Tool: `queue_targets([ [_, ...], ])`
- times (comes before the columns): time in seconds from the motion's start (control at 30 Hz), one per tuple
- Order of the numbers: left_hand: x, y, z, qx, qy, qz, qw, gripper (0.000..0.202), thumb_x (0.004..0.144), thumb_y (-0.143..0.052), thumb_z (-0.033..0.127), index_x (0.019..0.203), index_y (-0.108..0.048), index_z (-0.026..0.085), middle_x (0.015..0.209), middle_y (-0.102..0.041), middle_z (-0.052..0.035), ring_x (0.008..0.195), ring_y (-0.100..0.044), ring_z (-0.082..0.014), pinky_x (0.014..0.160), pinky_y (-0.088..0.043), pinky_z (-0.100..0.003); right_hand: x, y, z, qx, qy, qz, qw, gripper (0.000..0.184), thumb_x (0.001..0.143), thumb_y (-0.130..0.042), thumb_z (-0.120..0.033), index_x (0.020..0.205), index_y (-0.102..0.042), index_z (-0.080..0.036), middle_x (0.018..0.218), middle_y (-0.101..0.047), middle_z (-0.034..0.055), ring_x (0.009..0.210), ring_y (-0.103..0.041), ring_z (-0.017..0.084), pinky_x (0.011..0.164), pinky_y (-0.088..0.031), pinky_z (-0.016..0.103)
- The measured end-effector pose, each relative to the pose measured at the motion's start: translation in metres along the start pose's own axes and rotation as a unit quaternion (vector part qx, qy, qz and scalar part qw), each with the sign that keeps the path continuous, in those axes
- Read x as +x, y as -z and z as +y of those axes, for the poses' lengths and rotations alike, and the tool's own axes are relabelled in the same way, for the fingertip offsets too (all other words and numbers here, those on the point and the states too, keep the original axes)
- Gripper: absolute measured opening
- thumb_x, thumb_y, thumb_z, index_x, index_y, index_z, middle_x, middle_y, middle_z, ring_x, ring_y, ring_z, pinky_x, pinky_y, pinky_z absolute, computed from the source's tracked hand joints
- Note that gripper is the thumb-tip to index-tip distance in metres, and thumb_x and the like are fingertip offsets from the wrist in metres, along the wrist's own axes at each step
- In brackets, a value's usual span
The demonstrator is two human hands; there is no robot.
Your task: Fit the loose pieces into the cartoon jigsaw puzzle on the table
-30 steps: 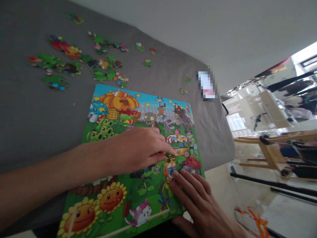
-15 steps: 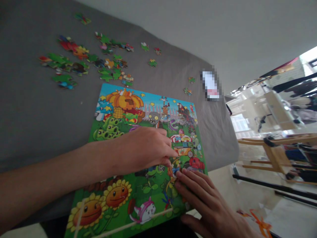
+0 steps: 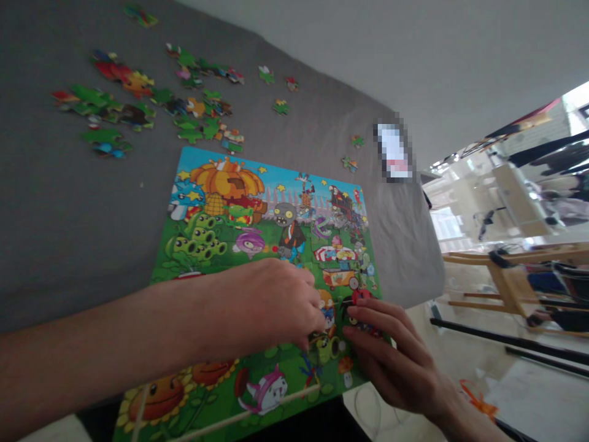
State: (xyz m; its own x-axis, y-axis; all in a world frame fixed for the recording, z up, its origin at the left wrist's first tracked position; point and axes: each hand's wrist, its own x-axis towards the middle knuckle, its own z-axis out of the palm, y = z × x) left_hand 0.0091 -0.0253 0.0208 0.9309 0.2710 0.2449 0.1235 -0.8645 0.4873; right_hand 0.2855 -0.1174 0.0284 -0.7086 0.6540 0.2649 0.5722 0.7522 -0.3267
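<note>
A colourful cartoon jigsaw puzzle [image 3: 257, 387] lies at the front of a grey-covered surface, its near edge jutting past the cloth. Pumpkin, zombie and sunflower pictures show on it. Over its middle is my left hand [image 3: 285, 301], with fingers curled and tips pressed down beside a small bearded figure; whatever lies under them is hidden. My right hand [image 3: 396, 350] rests at the puzzle's right edge, its fingers stretched flat over a red picture and its thumb out of sight. Pale straight strips run along the puzzle's lower and left parts.
Loose puzzle pieces [image 3: 193, 107] lie scattered beyond the puzzle, several in a cluster at the upper left. A blurred-out phone [image 3: 393, 149] is at the right of the grey cloth [image 3: 313, 132]. Past the right edge stands a wooden frame [image 3: 510, 276] on the floor.
My right hand has shifted right and up toward the puzzle's right edge, uncovering a mushroom picture. My left hand has moved slightly down, uncovering the zombie's body. The view has shifted a little.
</note>
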Motion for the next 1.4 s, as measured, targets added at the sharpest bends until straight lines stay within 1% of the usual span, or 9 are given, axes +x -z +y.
queue_targets([
  [0.13,0.000,-0.005,0.001,0.057,-0.015,0.010,0.998,0.032,0.073,-0.093,0.042,0.079,-0.070,0.021,0.081,-0.075,-0.0003,0.079,-0.067,-0.0212,0.066,-0.046,-0.036,-0.001,-0.007,0.005,-0.008,0.013,-0.001,1.000,0.033,0.093,-0.054,-0.004,0.121,-0.068,-0.013,0.128,-0.064,0.0138,0.131,-0.056,0.028,0.104,-0.057,0.044],
  [0.27,0.000,-0.004,0.004,0.092,-0.023,0.001,0.996,0.033,0.073,-0.093,0.046,0.080,-0.071,0.022,0.083,-0.075,-0.0013,0.083,-0.068,-0.0231,0.066,-0.046,-0.037,0.000,-0.007,0.006,-0.004,0.013,0.011,1.000,0.032,0.093,-0.054,-0.004,0.119,-0.070,-0.013,0.123,-0.068,0.0135,0.129,-0.058,0.027,0.102,-0.059,0.043],
  [0.5,0.000,0.001,0.008,0.095,-0.051,0.013,0.994,0.018,0.081,-0.084,0.019,0.070,-0.071,0.023,0.078,-0.073,0.0024,0.073,-0.061,-0.0182,0.063,-0.045,-0.038,0.011,-0.003,0.001,-0.002,0.040,-0.048,0.998,0.034,0.095,-0.056,-0.010,0.126,-0.069,-0.013,0.120,-0.074,0.0111,0.124,-0.061,0.024,0.102,-0.057,0.040],
  [0.77,0.001,-0.006,0.012,0.086,-0.047,0.032,0.995,0.023,0.080,-0.085,0.021,0.063,-0.070,0.024,0.072,-0.072,0.0014,0.075,-0.060,-0.0195,0.065,-0.043,-0.039,0.013,-0.002,0.001,-0.050,0.075,-0.064,0.994,0.034,0.095,-0.054,-0.012,0.122,-0.073,-0.019,0.121,-0.071,0.0108,0.124,-0.059,0.026,0.100,-0.054,0.040],
  [0.9,-0.002,0.002,0.005,0.082,-0.060,0.028,0.994,0.024,0.080,-0.088,0.026,0.065,-0.070,0.024,0.074,-0.072,0.0017,0.074,-0.060,-0.0190,0.064,-0.042,-0.038,0.013,0.001,0.001,-0.055,0.076,-0.088,0.992,0.034,0.098,-0.055,-0.015,0.125,-0.073,-0.023,0.124,-0.071,0.0087,0.124,-0.058,0.027,0.103,-0.052,0.044],
  [1.0,-0.006,0.018,-0.010,0.062,-0.044,0.028,0.997,0.021,0.085,-0.085,0.039,0.077,-0.074,0.023,0.080,-0.074,-0.0004,0.081,-0.062,-0.0206,0.071,-0.044,-0.038,0.014,0.002,0.000,-0.059,0.077,-0.096,0.991,0.033,0.100,-0.055,-0.015,0.127,-0.073,-0.023,0.125,-0.071,0.0077,0.126,-0.057,0.027,0.105,-0.051,0.045],
  [1.07,-0.011,0.030,-0.024,0.054,0.008,0.034,0.998,0.019,0.089,-0.081,0.040,0.098,-0.078,0.024,0.092,-0.075,-0.0022,0.092,-0.063,-0.0224,0.082,-0.045,-0.036,0.015,0.002,0.000,-0.061,0.078,-0.096,0.991,0.033,0.101,-0.053,-0.014,0.127,-0.073,-0.023,0.125,-0.071,0.0078,0.127,-0.057,0.027,0.105,-0.051,0.043],
  [1.23,-0.019,0.042,-0.035,0.065,0.144,0.009,0.987,0.065,0.082,-0.083,0.057,0.136,-0.067,0.022,0.130,-0.066,-0.0108,0.126,-0.054,-0.0314,0.110,-0.038,-0.044,0.025,0.002,-0.004,-0.043,0.091,-0.074,0.992,0.028,0.102,-0.052,-0.014,0.118,-0.074,-0.018,0.118,-0.075,0.0080,0.123,-0.062,0.023,0.101,-0.055,0.037],
  [1.4,-0.019,0.029,-0.025,0.065,0.143,-0.023,0.987,0.110,0.065,-0.086,0.074,0.154,-0.049,0.022,0.150,-0.053,-0.0169,0.140,-0.043,-0.0384,0.118,-0.029,-0.052,0.046,0.007,-0.004,-0.013,0.113,-0.060,0.992,0.021,0.103,-0.054,-0.018,0.108,-0.075,-0.016,0.106,-0.079,0.0057,0.109,-0.070,0.020,0.094,-0.059,0.033],
])
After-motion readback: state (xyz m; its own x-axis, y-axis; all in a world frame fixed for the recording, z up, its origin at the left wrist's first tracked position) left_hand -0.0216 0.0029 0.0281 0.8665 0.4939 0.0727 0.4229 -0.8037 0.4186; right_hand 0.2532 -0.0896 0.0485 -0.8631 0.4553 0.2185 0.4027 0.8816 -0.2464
